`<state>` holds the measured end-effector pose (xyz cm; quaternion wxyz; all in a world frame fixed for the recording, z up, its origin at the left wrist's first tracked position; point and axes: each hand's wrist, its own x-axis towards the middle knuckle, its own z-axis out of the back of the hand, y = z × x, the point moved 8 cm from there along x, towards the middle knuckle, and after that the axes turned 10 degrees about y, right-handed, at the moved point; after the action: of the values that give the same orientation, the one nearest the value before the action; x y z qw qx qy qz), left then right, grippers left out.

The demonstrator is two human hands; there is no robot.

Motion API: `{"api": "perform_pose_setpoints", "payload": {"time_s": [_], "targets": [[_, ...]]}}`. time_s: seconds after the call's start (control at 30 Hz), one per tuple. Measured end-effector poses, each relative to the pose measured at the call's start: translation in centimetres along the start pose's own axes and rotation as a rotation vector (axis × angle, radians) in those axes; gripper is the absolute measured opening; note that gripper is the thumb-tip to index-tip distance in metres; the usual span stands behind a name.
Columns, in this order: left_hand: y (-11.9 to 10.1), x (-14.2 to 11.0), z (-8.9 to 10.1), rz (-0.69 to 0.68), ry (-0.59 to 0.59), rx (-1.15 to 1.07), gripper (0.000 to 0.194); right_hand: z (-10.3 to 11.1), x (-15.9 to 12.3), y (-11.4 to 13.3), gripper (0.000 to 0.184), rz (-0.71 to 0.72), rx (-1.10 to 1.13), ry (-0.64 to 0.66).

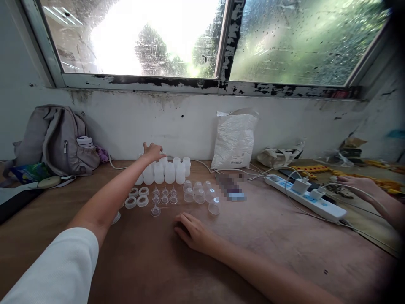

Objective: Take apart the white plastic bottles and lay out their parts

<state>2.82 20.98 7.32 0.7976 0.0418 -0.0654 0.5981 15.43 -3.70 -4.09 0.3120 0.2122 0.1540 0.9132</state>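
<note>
My left hand (153,152) reaches out over the far row of frosted plastic bottles (169,173). Its fingers look spread, though some fingertips are hidden behind the hand; it is beside a bottle top. On the table, my right hand (194,232) rests with loosely curled fingers, thumb apart, and nothing in it. Between the hands lie clear nipple-shaped pieces (165,198) in rows, with one nearer piece (155,211) set apart. White rings (142,201) lie to their left, partly behind my left forearm. Clear domed caps (199,196) stand to the right.
A grey backpack (60,139) leans at the far left. Against the wall stands a white plastic mailer bag (236,141). A blurred phone-like object (236,196) lies before it. A power strip (306,198) with cables stretches along the right. Another person's hand (360,188) is at the far right.
</note>
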Motion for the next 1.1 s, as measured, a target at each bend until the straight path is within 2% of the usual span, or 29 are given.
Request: {"api": "perform_pose_setpoints", "payload": {"time_s": [0.13, 0.23, 0.4, 0.5, 0.57, 0.6, 0.67, 0.73, 0.83, 0.97, 1.1], "targets": [[-0.6, -0.7, 2.5, -0.021, -0.083, 0.009, 0.038, 0.5, -0.1, 0.2, 0.021, 0.014, 0.0, -0.059], [-1.7, -2.3, 5.6, -0.088, -0.217, 0.012, 0.035, 0.8, -0.3, 0.4, 0.026, 0.035, 0.023, -0.119], [-3.7, -8.4, 10.7, -0.237, -0.499, -0.151, 0.036, 2.1, -0.6, -1.0, 0.03, -0.004, 0.159, -0.269], [-4.5, -12.4, 11.4, -0.296, -0.544, -0.367, 0.037, 4.8, -0.4, -2.8, 0.04, -0.059, 0.309, -0.436], [-5.1, -14.1, 10.2, -0.33, -0.464, -0.566, 0.037, 6.8, 0.2, -4.1, 0.047, -0.086, 0.471, -0.513], [-5.4, -14.5, 9.2, -0.345, -0.404, -0.692, 0.037, 7.5, 0.8, -4.6, 0.048, -0.094, 0.573, -0.512], [-6.1, -14.9, 6.6, -0.359, -0.259, -0.95, 0.036, 7.8, 2.3, -5.3, 0.043, -0.109, 0.809, -0.411], [-6.8, -14.7, 3.8, -0.33, -0.134, -1.186, 0.036, 6.6, 3.9, -5.0, 0.041, -0.109, 1.047, -0.22], [-7.9, -14.2, 0.1, -0.267, 0.008, -1.501, 0.035, 3.5, 5.1, -3.9, 0.041, -0.108, 1.345, 0.036], [-9.6, -14.0, -3.5, -0.226, 0.224, -1.888, 0.031, -0.7, 5.1, -3.2, 0.038, -0.179, 1.576, 0.206], [-10.8, -14.4, -5.3, -0.189, 0.39, -2.182, 0.025, -3.0, 4.3, -2.5, 0.043, -0.194, 1.735, 0.364]]}}
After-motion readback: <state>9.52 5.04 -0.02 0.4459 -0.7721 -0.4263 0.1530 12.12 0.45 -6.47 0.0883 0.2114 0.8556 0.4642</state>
